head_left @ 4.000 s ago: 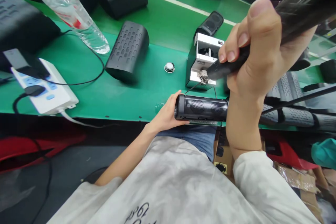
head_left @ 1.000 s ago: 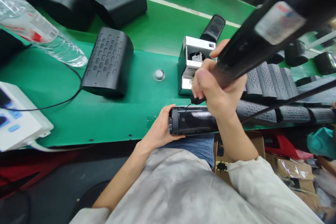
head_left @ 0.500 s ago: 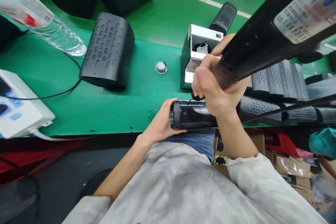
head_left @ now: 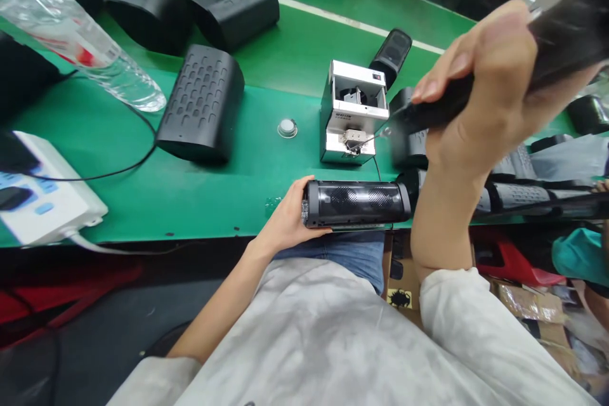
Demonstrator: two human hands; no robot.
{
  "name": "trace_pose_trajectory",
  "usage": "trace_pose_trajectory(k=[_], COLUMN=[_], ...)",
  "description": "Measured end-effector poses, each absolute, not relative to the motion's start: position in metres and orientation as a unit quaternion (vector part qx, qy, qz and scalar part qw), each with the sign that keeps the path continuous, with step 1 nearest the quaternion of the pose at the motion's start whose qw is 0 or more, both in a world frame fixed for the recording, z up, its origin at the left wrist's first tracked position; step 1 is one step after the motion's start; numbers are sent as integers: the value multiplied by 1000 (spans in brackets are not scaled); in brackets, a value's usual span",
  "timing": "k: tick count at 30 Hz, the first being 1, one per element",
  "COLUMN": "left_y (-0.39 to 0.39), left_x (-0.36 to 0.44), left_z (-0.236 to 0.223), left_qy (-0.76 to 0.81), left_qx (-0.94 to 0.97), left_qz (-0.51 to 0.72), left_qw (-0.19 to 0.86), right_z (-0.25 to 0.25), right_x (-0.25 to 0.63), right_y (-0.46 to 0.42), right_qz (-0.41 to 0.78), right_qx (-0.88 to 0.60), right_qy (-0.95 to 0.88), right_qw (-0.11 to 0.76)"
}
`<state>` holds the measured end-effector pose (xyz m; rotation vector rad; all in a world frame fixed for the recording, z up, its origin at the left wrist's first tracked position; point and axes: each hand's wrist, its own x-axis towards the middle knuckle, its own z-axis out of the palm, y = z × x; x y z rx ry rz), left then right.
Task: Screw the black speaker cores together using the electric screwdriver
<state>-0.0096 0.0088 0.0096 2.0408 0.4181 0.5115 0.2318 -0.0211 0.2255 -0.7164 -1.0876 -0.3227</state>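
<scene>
At the green surface's (head_left: 214, 203) near edge, a long black perforated speaker (head_left: 358, 203), seemingly unfinished, any fixings already in too small to count, is gripped by fingers of the left hand (head_left: 284, 216), while the right hand's (head_left: 495, 95) wrap a black cylindrical driver (head_left: 566, 38), tip at a silver metal box (head_left: 358, 113).

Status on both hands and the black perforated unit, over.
Left hand gripping left end of black unit. Right hand holding black power tool, tip at front of silver machine. Silver machine beyond black unit, gap between.
</scene>
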Motion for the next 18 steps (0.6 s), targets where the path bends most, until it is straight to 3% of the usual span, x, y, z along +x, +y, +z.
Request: trace_pose_trajectory(k=[11, 18], left_y=[9, 9], left_x=[-10, -11], left_z=[10, 8], left_qy=[174, 189], left_qx=[835, 830], left_qz=[210, 198], left_qw=[478, 485], right_z=[194, 199], right_x=[270, 266], right_y=[12, -19], right_qz=[-86, -51], right_qx=[-442, -488], right_qy=[-479, -446], right_qw=[754, 749])
